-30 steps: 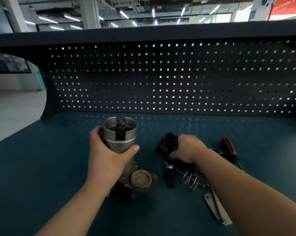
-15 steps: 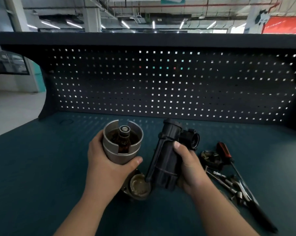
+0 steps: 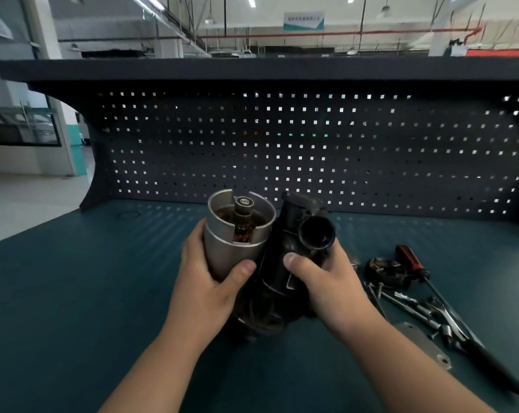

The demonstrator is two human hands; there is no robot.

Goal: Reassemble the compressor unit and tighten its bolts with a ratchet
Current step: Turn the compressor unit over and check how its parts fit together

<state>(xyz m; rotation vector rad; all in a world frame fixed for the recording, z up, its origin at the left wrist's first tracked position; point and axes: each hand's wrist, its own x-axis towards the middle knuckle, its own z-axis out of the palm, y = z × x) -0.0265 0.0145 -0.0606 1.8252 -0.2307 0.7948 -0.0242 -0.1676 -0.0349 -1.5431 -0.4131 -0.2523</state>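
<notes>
My left hand [image 3: 206,286] grips the silver motor cylinder [image 3: 232,239] of the compressor, which stands upright with its open top showing copper windings and a shaft. My right hand [image 3: 326,281] grips a black plastic housing [image 3: 294,254] with a round port and holds it against the cylinder's right side. The base under both parts is dark and blurred. A ratchet [image 3: 472,350] with a long black handle lies on the bench to the right.
Right of my hands lie a red-handled screwdriver [image 3: 410,259], a round dark part [image 3: 384,269], several bolts and sockets [image 3: 410,305] and a grey metal plate [image 3: 425,344]. The dark pegboard [image 3: 311,150] closes the back of the teal bench [image 3: 73,293].
My right hand picked the black housing up off the bench, swung it left and brought it against the silver cylinder. My left hand kept its hold on the cylinder.
</notes>
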